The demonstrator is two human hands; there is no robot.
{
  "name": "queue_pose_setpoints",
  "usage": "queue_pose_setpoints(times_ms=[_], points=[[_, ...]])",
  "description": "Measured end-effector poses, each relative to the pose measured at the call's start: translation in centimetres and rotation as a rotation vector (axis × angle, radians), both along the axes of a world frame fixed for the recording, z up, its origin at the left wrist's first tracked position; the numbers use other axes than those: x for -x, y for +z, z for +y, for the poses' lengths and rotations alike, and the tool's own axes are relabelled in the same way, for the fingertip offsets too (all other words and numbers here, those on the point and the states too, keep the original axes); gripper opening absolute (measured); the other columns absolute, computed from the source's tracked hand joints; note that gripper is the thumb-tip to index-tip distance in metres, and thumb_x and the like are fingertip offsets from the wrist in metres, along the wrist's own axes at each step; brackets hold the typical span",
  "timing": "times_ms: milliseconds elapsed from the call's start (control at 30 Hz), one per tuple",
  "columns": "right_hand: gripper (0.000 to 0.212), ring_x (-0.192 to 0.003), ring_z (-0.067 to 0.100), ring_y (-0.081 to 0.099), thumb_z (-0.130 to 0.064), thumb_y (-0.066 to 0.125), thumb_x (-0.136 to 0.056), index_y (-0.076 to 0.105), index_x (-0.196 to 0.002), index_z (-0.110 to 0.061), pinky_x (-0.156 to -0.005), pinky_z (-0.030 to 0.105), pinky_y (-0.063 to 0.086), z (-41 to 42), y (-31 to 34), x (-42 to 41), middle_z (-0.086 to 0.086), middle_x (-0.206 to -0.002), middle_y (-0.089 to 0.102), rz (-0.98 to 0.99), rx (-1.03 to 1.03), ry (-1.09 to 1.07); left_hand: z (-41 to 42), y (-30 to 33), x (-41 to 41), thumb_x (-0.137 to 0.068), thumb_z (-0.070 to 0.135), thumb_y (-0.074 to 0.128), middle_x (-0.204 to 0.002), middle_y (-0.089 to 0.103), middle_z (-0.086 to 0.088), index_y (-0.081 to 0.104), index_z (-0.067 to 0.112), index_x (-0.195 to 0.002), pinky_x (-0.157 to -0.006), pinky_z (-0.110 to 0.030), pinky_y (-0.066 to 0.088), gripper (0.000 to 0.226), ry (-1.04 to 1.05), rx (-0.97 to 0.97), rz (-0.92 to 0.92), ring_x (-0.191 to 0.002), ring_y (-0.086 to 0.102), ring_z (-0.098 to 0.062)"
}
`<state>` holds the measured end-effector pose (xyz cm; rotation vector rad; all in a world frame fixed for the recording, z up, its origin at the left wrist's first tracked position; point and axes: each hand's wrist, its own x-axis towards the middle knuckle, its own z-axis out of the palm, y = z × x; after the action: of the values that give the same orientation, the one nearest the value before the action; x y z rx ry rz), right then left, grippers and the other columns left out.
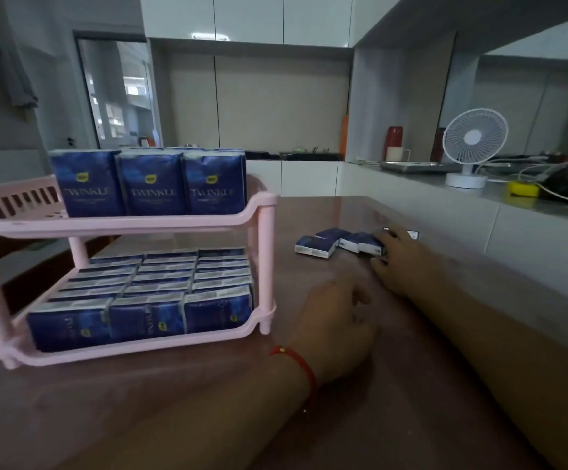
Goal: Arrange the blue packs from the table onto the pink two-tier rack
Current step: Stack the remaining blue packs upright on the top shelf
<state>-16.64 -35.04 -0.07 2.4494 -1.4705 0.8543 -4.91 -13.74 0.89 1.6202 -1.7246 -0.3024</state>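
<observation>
The pink two-tier rack [262, 205] stands on the left of the brown table [207, 401]. Its upper tier holds a front row of three upright blue packs [151, 184], with more behind. Several packs [146, 317] fill the lower tier. Loose blue packs [323, 244] lie flat on the table to the right of the rack. My right hand [401, 262] reaches over the rightmost loose packs, its fingers on one of them. My left hand [336, 327], with a red cord at the wrist, rests on the table near the rack's right leg, loosely curled and holding nothing.
A grey counter [479, 212] runs along the right side of the table. On it stand a white desk fan [472, 147], a yellow object [521, 189], cables and a metal tray [414, 167]. A red flask [394, 137] and white mug [396, 153] are behind.
</observation>
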Motion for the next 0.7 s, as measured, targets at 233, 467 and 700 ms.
queue_pose_setpoints(times_ms=[233,467,700], points=[[0.023,-0.102,0.041,0.062,-0.006,0.05,-0.096,0.062,-0.115,0.0,-0.084,0.045,0.049,0.5,0.6,0.7,0.023,-0.112,0.065,-0.149,0.206,0.039,0.0,0.0,-0.1,-0.091,0.025,0.063,-0.1,0.062,0.012,0.062,0.027,-0.103,-0.081,-0.023,0.051,0.011,0.02,0.033,0.264,-0.091,0.059,-0.005],[0.021,-0.082,0.022,0.058,-0.012,0.049,-0.094,0.061,-0.107,-0.002,-0.074,0.025,0.048,7.3,4.4,0.6,0.015,-0.098,0.064,-0.337,0.509,0.447,-0.4,1.2,-0.3,-0.099,0.049,0.046,-0.114,0.068,-0.016,0.056,0.019,-0.11,-0.084,-0.04,0.06,0.033,-0.045,-0.163,1.065,-0.098,0.071,-0.031],[0.029,-0.059,0.025,0.053,-0.018,0.042,-0.091,0.062,-0.075,-0.003,-0.057,0.034,0.043,11.3,4.3,-1.7,0.01,-0.07,0.061,-0.163,0.451,0.798,0.2,1.3,-1.1,-0.104,0.025,0.041,-0.12,0.065,-0.027,0.058,0.001,-0.128,-0.074,-0.039,0.063,0.038,-0.199,-0.119,1.537,-0.098,0.069,-0.035]])
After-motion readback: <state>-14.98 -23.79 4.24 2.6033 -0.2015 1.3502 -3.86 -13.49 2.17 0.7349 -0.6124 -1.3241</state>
